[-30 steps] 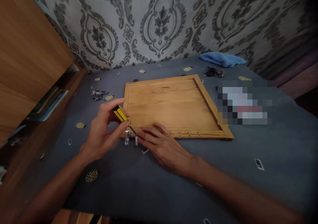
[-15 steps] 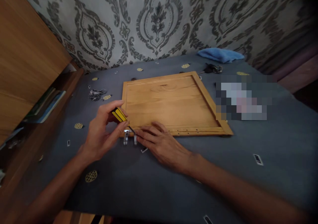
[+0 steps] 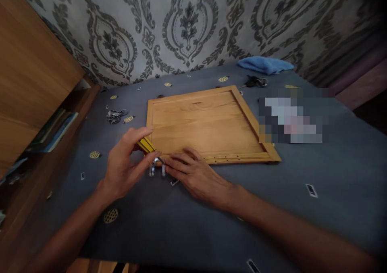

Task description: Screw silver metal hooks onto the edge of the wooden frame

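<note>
Wood panel (image 3: pixel 205 123): lies flat on the grey cloth (image 3: pixel 181 228) with its framed face up. The near edge, with its row of small holes, faces the person and is within easy reach of both hands.
Metal fitting (image 3: pixel 157 167): a small shiny two-legged piece at the panel's near left corner. It touches the edge, and its legs reach out over the cloth.
Left hand (image 3: pixel 127 166): fingers closed round the screwdriver, thumb along the top. The light grip low on the handle looks suited to steering and twisting rather than pushing hard.
Screwdriver (image 3: pixel 146 145): the yellow-and-black handle slants down toward the fitting. The fingers hide the tip, so I cannot tell whether it is seated.
Right hand (image 3: pixel 196 176): spread flat, palm down, grasping nothing. Its fingertips rest at the panel's edge just beside the fitting, apparently to keep both from shifting.
Metal parts (image 3: pixel 115 115): a loose heap left of the panel, well apart from the hands.
Blue rag (image 3: pixel 264 64): lies by the far wall, clear of the work.
Cabinet (image 3: pixel 36 75): stands at the left.
</note>
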The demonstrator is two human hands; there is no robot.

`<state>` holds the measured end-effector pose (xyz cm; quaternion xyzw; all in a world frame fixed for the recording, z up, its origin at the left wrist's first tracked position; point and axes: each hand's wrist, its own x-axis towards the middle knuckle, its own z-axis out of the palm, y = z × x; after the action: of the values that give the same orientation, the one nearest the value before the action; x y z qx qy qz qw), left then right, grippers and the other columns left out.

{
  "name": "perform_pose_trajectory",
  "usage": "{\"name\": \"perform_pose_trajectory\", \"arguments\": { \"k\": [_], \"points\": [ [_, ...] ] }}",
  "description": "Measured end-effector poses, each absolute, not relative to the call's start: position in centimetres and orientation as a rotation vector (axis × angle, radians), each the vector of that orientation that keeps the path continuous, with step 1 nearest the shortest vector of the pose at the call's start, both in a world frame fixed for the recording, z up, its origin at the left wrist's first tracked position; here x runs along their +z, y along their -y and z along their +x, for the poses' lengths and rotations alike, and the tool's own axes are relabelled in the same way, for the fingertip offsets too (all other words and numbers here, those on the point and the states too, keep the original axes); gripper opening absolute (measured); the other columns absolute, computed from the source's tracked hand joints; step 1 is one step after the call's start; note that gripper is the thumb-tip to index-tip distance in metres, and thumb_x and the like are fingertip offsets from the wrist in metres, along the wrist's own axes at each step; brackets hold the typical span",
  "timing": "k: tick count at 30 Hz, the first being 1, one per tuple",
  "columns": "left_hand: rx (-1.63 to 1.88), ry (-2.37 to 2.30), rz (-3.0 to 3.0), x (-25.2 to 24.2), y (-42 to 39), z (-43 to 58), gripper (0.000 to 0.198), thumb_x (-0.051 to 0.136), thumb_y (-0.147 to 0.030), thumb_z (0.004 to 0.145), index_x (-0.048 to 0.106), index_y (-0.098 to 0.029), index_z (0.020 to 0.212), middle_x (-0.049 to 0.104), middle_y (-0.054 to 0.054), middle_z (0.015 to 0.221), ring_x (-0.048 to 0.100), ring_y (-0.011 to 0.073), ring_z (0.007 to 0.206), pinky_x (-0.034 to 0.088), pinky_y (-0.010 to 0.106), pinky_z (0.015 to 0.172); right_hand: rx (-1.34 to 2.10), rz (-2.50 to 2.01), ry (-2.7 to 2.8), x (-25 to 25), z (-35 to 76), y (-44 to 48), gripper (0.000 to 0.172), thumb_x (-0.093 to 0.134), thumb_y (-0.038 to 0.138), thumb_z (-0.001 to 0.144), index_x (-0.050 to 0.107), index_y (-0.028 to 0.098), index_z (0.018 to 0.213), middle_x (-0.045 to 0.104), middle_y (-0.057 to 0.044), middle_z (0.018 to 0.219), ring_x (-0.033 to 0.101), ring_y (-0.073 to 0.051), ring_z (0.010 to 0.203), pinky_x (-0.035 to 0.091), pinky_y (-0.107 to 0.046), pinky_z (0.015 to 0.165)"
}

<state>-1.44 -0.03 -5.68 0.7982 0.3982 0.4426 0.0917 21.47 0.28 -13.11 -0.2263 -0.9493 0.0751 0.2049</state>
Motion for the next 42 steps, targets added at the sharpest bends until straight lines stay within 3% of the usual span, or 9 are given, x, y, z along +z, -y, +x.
{"name": "perform_pose_trajectory", "arguments": {
  "k": [3,7,13,21,28,35,42],
  "points": [
    [1.285,-1.188,2.304,-5.68,0.17,-1.39,0.059,0.073,-0.014,0.089,0.051,-0.032,0.141,0.063,0.006,0.125,0.068,0.0199,0.103,0.064,0.033,0.082,0.227,-0.636,2.656,-13.06,21.47,-0.29,0.04,0.052,0.012,0.101,0.059,0.018,0.14,0.065,-0.008,0.143,0.049,-0.027,0.138,0.035,-0.057,0.116],
    [1.276,-1.189,2.249,-5.62,0.17,-1.31,0.057,0.07,-0.013,0.091,0.051,-0.031,0.141,0.065,0.005,0.117,0.069,0.0175,0.095,0.064,0.033,0.083,0.241,-0.638,2.669,-13.1,21.44,-0.35,0.04,0.052,0.012,0.101,0.059,0.018,0.14,0.064,-0.009,0.143,0.05,-0.028,0.137,0.035,-0.058,0.116],
    [1.367,-1.197,2.321,-5.86,-0.07,-1.63,0.056,0.079,-0.018,0.086,0.058,-0.032,0.135,0.065,0.005,0.123,0.068,0.0201,0.107,0.062,0.027,0.078,0.272,-0.632,2.665,-13.14,21.43,-0.32,0.043,0.053,0.01,0.1,0.057,0.016,0.142,0.062,-0.01,0.146,0.049,-0.029,0.138,0.034,-0.06,0.116],
    [1.308,-1.186,2.243,-5.59,-0.1,-1.44,0.056,0.07,-0.013,0.09,0.053,-0.032,0.14,0.066,0.003,0.107,0.07,0.0178,0.093,0.064,0.033,0.081,0.297,-0.643,2.682,-12.46,21.48,-0.31,0.04,0.053,0.01,0.101,0.059,0.018,0.14,0.064,-0.01,0.144,0.05,-0.028,0.137,0.034,-0.059,0.117],
    [1.387,-1.24,2.291,-5.85,-0.18,-1.67,0.051,0.08,-0.021,0.085,0.06,-0.031,0.131,0.066,0.004,0.119,0.068,0.0188,0.099,0.062,0.028,0.075,0.298,-0.649,2.681,-12.43,21.51,-0.24,0.042,0.053,0.01,0.1,0.058,0.019,0.141,0.062,-0.009,0.147,0.051,-0.027,0.137,0.034,-0.058,0.117],
    [1.287,-1.192,2.23,-5.45,-0.08,-1.55,0.056,0.071,-0.014,0.09,0.053,-0.032,0.14,0.066,0.003,0.107,0.07,0.0199,0.094,0.063,0.036,0.082,0.323,-0.65,2.679,-12.63,21.47,-0.33,0.042,0.053,0.01,0.1,0.058,0.019,0.14,0.063,-0.01,0.146,0.05,-0.028,0.137,0.033,-0.059,0.118],
    [1.318,-1.179,2.355,-5.7,-0.28,-1.8,0.056,0.077,-0.018,0.087,0.057,-0.033,0.137,0.065,0.004,0.12,0.067,0.0201,0.102,0.062,0.03,0.078,0.323,-0.646,2.668,-12.72,21.58,-0.17,0.043,0.053,0.009,0.099,0.058,0.017,0.141,0.06,-0.01,0.149,0.049,-0.028,0.139,0.033,-0.059,0.118]
  ]
}}
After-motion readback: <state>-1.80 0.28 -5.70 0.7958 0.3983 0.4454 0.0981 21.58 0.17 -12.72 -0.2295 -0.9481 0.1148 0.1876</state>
